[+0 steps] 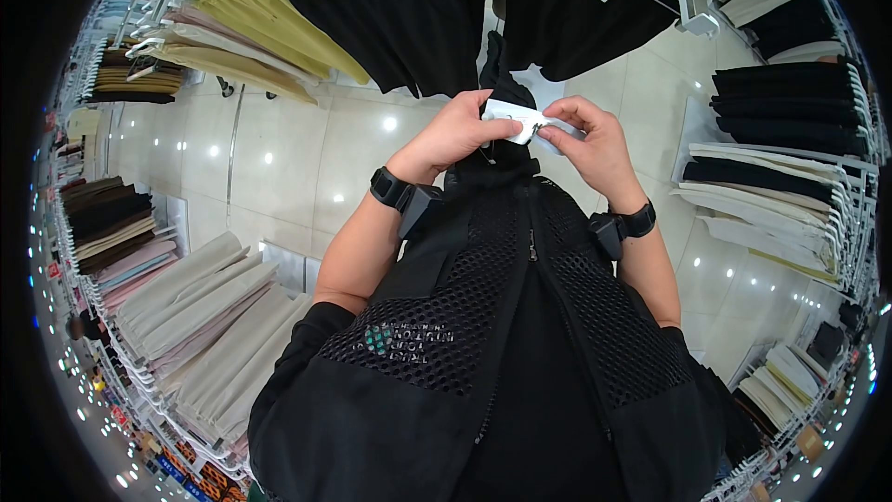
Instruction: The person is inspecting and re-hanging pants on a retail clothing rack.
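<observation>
A white tag is held up between my two hands, in front of a dark garment. My left hand pinches its left end between thumb and fingers. On the other side, my right hand has its thumb and fingertips closed on the tag's right part, where a small dark mark or fastener shows. Black cloth hangs just above and behind the tag.
Black trousers hang from a rack ahead, beside yellow trousers. Pale trousers fill a rack at the lower left. Folded black and white garments hang at the right. Glossy tiles cover the floor.
</observation>
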